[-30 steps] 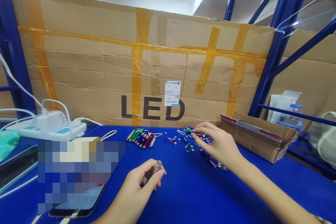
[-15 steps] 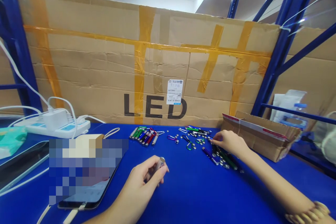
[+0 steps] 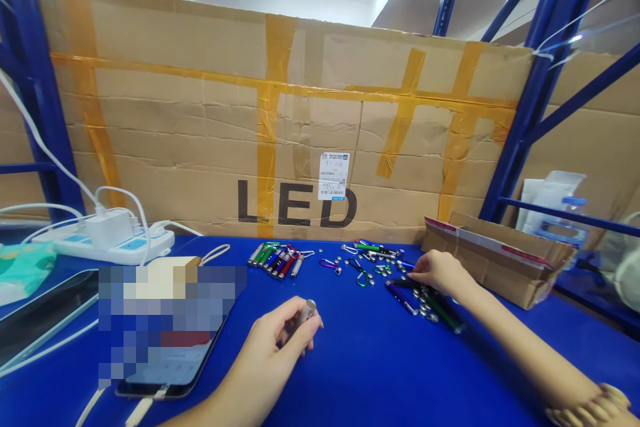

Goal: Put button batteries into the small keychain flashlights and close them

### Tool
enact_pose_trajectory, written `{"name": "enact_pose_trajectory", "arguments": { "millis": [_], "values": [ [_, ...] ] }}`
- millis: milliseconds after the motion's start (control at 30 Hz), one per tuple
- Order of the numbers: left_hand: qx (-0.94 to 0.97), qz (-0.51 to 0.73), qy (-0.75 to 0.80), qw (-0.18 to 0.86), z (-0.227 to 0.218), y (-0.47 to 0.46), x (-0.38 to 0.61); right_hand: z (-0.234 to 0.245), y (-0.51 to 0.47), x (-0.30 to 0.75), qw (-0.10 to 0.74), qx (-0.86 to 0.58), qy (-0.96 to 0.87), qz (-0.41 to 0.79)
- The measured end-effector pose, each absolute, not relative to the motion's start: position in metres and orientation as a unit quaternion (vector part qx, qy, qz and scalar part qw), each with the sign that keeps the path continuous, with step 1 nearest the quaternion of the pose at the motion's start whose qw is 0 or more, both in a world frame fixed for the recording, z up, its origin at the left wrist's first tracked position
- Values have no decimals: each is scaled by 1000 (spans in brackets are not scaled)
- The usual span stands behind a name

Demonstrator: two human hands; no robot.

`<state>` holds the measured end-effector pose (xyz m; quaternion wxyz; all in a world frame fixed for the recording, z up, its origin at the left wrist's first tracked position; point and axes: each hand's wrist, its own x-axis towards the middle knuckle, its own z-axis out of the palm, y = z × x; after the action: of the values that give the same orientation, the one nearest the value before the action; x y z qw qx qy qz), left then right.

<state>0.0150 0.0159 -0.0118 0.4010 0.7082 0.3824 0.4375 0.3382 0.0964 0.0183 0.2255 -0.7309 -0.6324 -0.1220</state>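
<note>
My left hand (image 3: 285, 333) is closed around a small silver flashlight tube (image 3: 311, 307), its round end pointing up past the thumb. Most of the tube is hidden by the fingers. At the loose pile on the right, my right hand (image 3: 440, 273) has its fingertips pinched together; whatever lies between them is too small to tell. Beside those fingertips are a blue tube (image 3: 407, 265), a purple tube (image 3: 401, 298) and a dark green tube (image 3: 445, 312), with small round silver pieces (image 3: 426, 307) among them. Further left lie a green carabiner clip (image 3: 362, 277) and a purple carabiner clip (image 3: 329, 264).
A row of coloured mini flashlights (image 3: 276, 260) with clips lies at the back centre. An open cardboard box (image 3: 495, 260) stands at right. On the left are a phone (image 3: 170, 373) with a cable and a white power strip (image 3: 145, 247). A large carton (image 3: 200, 133) walls the back.
My right hand has shifted slightly right and down over the pile, uncovering a blue tube at its fingertips. My left hand keeps its hold on the silver tube, almost unmoved.
</note>
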Motion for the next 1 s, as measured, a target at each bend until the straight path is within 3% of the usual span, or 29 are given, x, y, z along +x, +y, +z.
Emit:
{"name": "enact_pose_trajectory", "arguments": {
  "millis": [400, 567, 1000],
  "values": [
    [725, 411, 383, 398, -11, 15, 15, 31, 84, 298, 359, -632, -685, -50],
    [735, 402, 380, 393, -9, 12, 17, 26, 57, 238, 481, -475, -728, 109],
    [737, 404, 357, 407, -15, 18, 18, -2, 29, 186, 449, -403, -701, 381]
  ]
}}
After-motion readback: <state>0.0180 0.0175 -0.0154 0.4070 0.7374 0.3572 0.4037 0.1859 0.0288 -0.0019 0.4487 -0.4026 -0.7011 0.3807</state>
